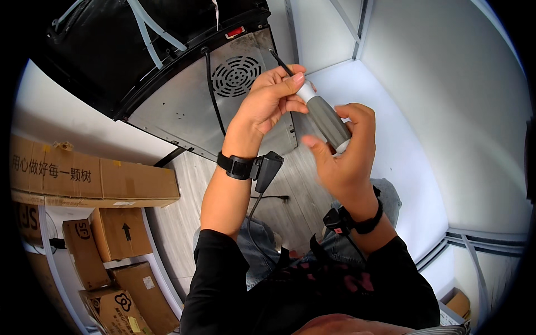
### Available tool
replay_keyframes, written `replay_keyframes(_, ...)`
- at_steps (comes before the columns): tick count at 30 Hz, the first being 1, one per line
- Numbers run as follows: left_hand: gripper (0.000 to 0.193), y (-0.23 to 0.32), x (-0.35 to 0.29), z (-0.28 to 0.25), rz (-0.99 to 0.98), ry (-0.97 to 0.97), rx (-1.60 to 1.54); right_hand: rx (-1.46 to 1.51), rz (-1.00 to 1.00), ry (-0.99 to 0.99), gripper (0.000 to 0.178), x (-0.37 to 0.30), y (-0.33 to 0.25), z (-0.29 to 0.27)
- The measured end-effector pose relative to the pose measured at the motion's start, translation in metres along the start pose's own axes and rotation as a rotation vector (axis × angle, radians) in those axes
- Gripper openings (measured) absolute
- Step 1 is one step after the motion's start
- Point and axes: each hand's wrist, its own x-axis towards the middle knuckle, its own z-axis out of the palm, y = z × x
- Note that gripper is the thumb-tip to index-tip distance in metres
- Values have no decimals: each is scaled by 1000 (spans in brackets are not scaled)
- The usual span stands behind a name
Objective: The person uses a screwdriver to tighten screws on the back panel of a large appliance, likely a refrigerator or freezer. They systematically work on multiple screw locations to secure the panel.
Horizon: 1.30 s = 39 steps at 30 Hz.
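A cordless electric screwdriver (329,121) with a grey ribbed grip and white ends slants up to the left. Its long black shaft (282,63) reaches the upper right corner of a metal back panel (184,114) on a black appliance. My left hand (269,99) is closed around the screwdriver's front end, thumb and index finger by the shaft. Around the rear of the grip, my right hand (353,151) is spread, its thumb blurred and off the grip. Its index fingertip is close to the grip's side; the other fingertips are hidden.
The panel has a round vent (236,76), a red switch (235,32) and a black power cord (210,89) running down. White tubes (148,30) hang on the appliance. Cardboard boxes (123,231) stand at left. A white wall (452,100) rises at right. A plug (283,197) lies on the floor.
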Motion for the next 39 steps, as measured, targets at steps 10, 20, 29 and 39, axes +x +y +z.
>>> replay_keyframes(10, 31, 3, -2, -4, -65, -57, 68, -209, -319, -75, 38, -2, 17, 2)
replay_keyframes(20, 35, -2, -2, 10, 3, -59, -109, -72, -93, 31, 37, -1, 12, 3)
replay_keyframes(29, 37, -5, 1, -14, 4, -116, 17, 16, -29, 66, 42, 2, 0, 6)
replay_keyframes(39, 38, -2, -4, 2, -42, -70, 40, -179, -246, -103, 44, 0, 16, -1)
